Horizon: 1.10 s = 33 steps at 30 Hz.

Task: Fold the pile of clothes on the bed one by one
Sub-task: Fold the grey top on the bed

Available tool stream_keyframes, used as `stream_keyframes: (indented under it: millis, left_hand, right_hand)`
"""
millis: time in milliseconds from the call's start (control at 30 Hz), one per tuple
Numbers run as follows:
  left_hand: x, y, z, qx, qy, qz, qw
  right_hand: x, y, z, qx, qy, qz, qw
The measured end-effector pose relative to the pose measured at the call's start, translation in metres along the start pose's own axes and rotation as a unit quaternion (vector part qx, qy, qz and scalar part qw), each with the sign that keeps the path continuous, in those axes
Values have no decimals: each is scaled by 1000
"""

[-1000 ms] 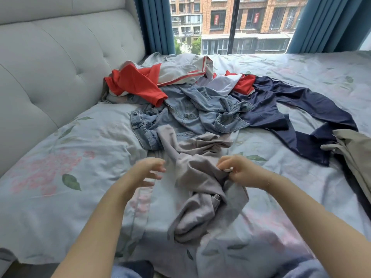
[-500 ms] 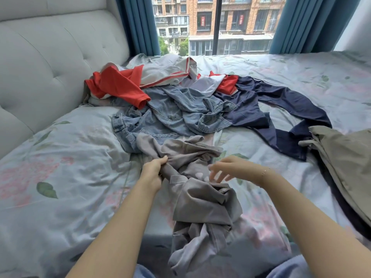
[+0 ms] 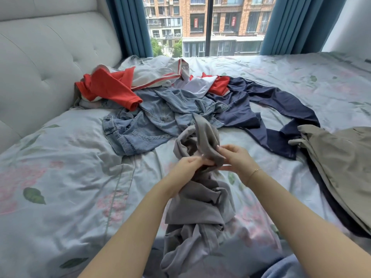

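Observation:
A crumpled grey garment hangs in front of me, lifted off the bed, its lower end trailing toward my lap. My left hand and my right hand both grip its upper part, close together, with a loop of grey cloth standing up between them. Behind lies the pile: blue denim clothes, a red and white top, a dark navy garment.
The flowered bedspread covers the bed. A padded grey headboard runs along the left. An olive-khaki garment lies spread at the right. Blue curtains frame a window at the back.
Both hands have closed on the grey garment and raised its upper part off the bed. The hands have come closer together. The view has shifted slightly.

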<state>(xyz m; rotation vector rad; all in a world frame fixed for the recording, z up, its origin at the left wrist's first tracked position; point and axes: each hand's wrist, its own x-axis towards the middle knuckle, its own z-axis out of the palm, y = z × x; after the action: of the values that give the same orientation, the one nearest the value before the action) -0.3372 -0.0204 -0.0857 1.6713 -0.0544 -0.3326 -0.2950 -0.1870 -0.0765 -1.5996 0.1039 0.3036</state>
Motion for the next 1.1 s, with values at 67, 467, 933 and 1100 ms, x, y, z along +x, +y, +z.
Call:
stream_keyframes:
  millis: [67, 467, 933, 1100]
  left_hand:
    - [5, -9, 2, 26, 52, 16, 998]
    - [14, -17, -15, 26, 116, -18, 993]
    - [6, -27, -87, 146, 360, -119, 914]
    - [-1, -30, -89, 377, 288, -131, 870]
  right_hand:
    - [1, 8, -1, 16, 22, -34, 999]
    - [0, 8, -55, 463, 20, 64, 884]
    - [-40, -12, -77, 386, 163, 166, 893]
    - [-36, -22, -27, -59, 41, -13, 997]
